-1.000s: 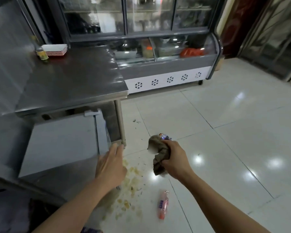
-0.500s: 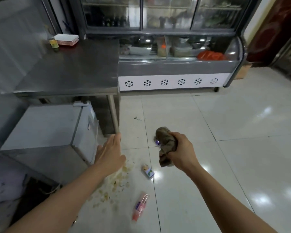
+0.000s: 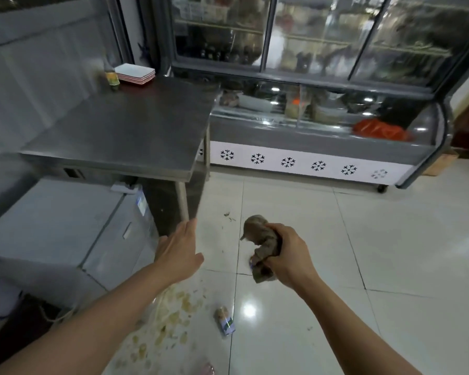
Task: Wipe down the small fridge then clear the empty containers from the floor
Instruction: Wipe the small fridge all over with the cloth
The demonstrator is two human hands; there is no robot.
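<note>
The small grey fridge (image 3: 65, 226) sits low at the left, under a steel table. My left hand (image 3: 179, 250) hovers flat with straight fingers just off the fridge's right front corner, holding nothing. My right hand (image 3: 284, 255) grips a crumpled brown-grey cloth (image 3: 260, 239) above the floor tiles; a small colourful item peeks out under the cloth. A small green-and-white carton (image 3: 224, 320) lies on the floor below my hands. A pink bottle (image 3: 208, 369) is barely visible at the bottom edge.
A steel table (image 3: 125, 131) with stacked white trays (image 3: 135, 73) and a bottle (image 3: 111, 75) stands over the fridge. A glass display chiller (image 3: 322, 147) runs along the back. Yellowish food scraps (image 3: 171, 315) are spilled on the glossy white tiles beside the fridge.
The view has tilted up and pulled back. The carton came into sight on the floor. The pink bottle slid to the bottom edge. Both hands keep their pose, the right still gripping the cloth.
</note>
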